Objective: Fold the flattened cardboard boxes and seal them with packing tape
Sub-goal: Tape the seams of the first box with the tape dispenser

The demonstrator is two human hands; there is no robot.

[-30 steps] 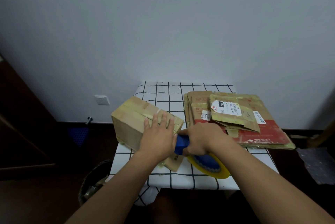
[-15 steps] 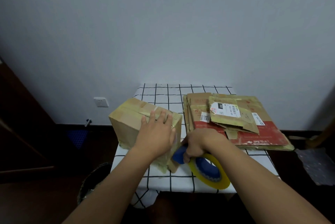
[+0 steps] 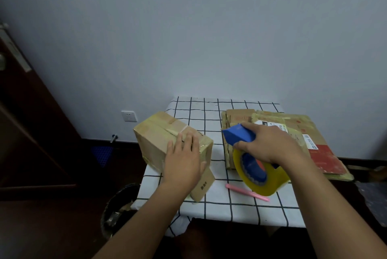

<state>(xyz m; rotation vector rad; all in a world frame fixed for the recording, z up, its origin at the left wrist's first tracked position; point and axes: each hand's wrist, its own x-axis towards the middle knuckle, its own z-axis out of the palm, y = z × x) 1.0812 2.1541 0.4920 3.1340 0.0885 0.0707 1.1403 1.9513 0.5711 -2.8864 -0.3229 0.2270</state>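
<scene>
Left hand (image 3: 184, 162) flat, fingers spread on the folded cardboard box (image 3: 167, 143) at the table's (image 3: 209, 206) left edge, long axis running far-left to near-right. Right hand (image 3: 270, 143) clamped on the blue tape dispenser (image 3: 249, 149), nose pointing left at the box, above the flattened stack (image 3: 303, 131).

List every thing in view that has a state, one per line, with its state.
box: folded up, top seam taped, one flap sticking out at its near end
left hand: flat on the box
right hand: closed on the tape dispenser
tape dispenser: lifted clear of the box
tape roll: mounted on the dispenser
flat boxes: stacked, unfolded
pink knife: lying on the table, untouched
</scene>
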